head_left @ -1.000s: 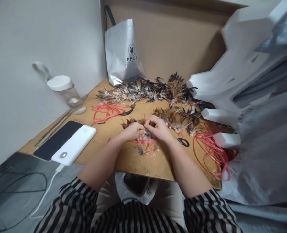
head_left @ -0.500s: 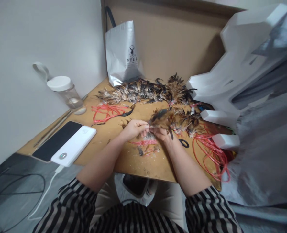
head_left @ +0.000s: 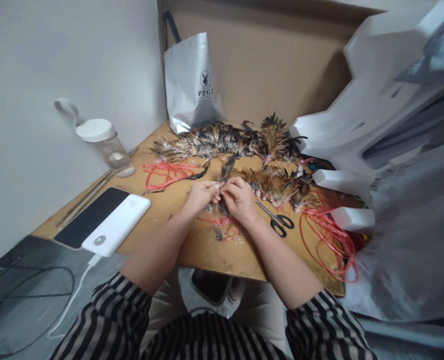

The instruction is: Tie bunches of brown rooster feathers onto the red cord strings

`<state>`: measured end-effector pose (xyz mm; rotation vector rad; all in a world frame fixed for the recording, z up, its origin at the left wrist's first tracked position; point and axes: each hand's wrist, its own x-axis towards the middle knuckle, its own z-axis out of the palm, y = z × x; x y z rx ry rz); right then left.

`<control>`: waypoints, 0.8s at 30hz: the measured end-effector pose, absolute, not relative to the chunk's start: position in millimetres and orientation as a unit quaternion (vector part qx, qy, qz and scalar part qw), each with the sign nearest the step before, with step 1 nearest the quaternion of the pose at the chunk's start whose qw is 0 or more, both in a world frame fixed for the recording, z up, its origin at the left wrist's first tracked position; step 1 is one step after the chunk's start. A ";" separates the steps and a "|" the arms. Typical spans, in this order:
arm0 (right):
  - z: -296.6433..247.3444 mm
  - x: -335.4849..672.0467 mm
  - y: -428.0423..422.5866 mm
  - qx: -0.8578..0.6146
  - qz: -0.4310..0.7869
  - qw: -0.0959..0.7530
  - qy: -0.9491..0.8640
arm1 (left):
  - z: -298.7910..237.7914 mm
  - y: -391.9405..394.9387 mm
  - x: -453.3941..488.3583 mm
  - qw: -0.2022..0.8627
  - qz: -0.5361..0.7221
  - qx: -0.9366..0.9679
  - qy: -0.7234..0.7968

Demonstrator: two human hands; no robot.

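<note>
Brown and dark feathers rise in a small tuft [head_left: 228, 169] from between the person's hands, over the middle of the table [head_left: 206, 252]. The left hand [head_left: 202, 196] has its grip closed in a pinch, thumb against finger, at the tuft's base; the right hand [head_left: 240, 201] pinches just beside it, its fingers curled and nearly touching the left fingertips. Both grips appear closed on the tuft's lower end, though the fingers hide exactly how it is held.

Beneath the hands, pink string [head_left: 222, 220] and feather scraps [head_left: 218, 233] lie on the wood. Black-handled scissors [head_left: 276, 219] rest to the right of the right hand, their blades pointing toward its wrist. Beyond them stretches a row of brown feather bundles [head_left: 278, 185], with a loose tangle of red cord [head_left: 329, 240] at its right end. Farther back lies a longer feather pile [head_left: 217, 140], in front of a silver bag [head_left: 189, 85]. Shorter red strips [head_left: 163, 172] sit to the left, near a lidded bottle [head_left: 111, 150]. A white power bank [head_left: 118, 225] partly overlaps a dark phone [head_left: 88, 217] at the table's left edge.
</note>
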<state>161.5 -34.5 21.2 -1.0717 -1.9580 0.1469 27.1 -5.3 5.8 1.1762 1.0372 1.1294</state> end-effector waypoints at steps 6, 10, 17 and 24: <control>30.4 169.9 -34.4 -0.448 0.012 0.354 -0.820 | 2.3 -9.5 22.0 0.465 0.366 0.676 0.439; 29.5 184.4 -24.3 -0.458 0.193 0.433 -0.752 | 6.4 -16.2 21.2 0.440 0.320 0.750 0.376; 26.4 187.9 -19.1 -0.391 0.623 0.489 -0.469 | 23.7 -26.0 23.5 0.580 0.344 0.668 0.314; 20.3 166.8 -21.0 -0.385 0.575 0.571 -0.442 | 15.4 -16.4 27.8 0.734 0.478 0.405 0.262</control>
